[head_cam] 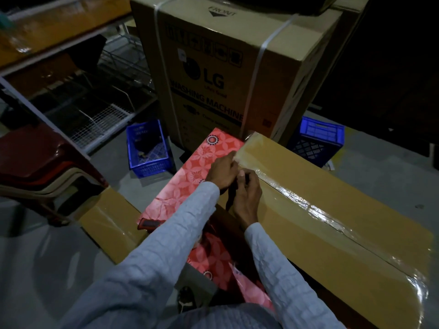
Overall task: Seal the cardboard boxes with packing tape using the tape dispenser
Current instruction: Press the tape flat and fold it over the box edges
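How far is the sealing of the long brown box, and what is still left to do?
Done: a shiny strip of tape already runs along the top seam of the long cardboard box, wrapping over its near end. In hand: the left hand and right hand work together at the far end of that strip, holding something dark I cannot identify. Left: finishing that far end; a second, smaller box lies beside it, its state unclear.

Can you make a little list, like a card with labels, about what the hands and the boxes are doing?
box: long brown cardboard box, shiny clear packing tape strip along its top seam
left hand: fingers at the box's near end, on the tape
right hand: grips a dark object, hard to identify
underneath: red flower-patterned cloth
behind: big cardboard washing-machine box
floor: two blue plastic crates
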Demonstrator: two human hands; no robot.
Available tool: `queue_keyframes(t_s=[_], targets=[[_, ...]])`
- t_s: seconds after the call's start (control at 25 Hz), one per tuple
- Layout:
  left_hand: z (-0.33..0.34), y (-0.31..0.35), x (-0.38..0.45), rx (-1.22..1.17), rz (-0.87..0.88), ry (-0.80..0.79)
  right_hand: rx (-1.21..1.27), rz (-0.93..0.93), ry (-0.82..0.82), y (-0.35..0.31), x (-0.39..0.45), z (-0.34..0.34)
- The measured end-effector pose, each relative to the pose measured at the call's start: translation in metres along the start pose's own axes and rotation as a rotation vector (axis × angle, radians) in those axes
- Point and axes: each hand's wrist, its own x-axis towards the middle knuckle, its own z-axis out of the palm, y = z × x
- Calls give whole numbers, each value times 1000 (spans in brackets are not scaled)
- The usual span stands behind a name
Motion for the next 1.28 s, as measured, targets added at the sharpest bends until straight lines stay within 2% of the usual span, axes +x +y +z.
queue_keyframes(t_s=[0.08, 0.24, 0.28, 0.36, 0.44, 0.56, 0.64, 0.8, 0.88, 1.0, 1.16, 1.28], targets=[[8, -3, 8, 109, 22, -37, 64, 57, 43, -4, 2, -1], [-7, -1, 48, 253, -140, -274, 127, 99, 24, -2, 7, -8], [-7, 1, 55, 236, -122, -275, 146, 99, 13, -1, 8, -8], [3, 5, 58, 109, -36, -143, 196, 119, -6, 3, 7, -9], [19, 6, 51, 103, 47, -32, 241, 133, -11, 5, 5, -10], [25, 2, 67, 262, 66, -44, 300, 164, -2, 0, 12, -11], [13, 5, 94, 269, 41, -95, 298, 182, 3, -4, 15, -9], [10, 14, 113, 178, 194, -118, 243, 166, 27, -2, 6, -9], [20, 15, 107, 160, 215, -162, 204, 166, 73, -3, 12, -4], [28, 12, 126, 76, 126, -176, 169, 189, 121, -6, 20, 0], [18, 0, 178, -246, -34, -296, 143, 180, 114, -4, 8, 3], [16, -4, 196, -174, 67, -343, 127, 175, 128, -6, 9, 8]])
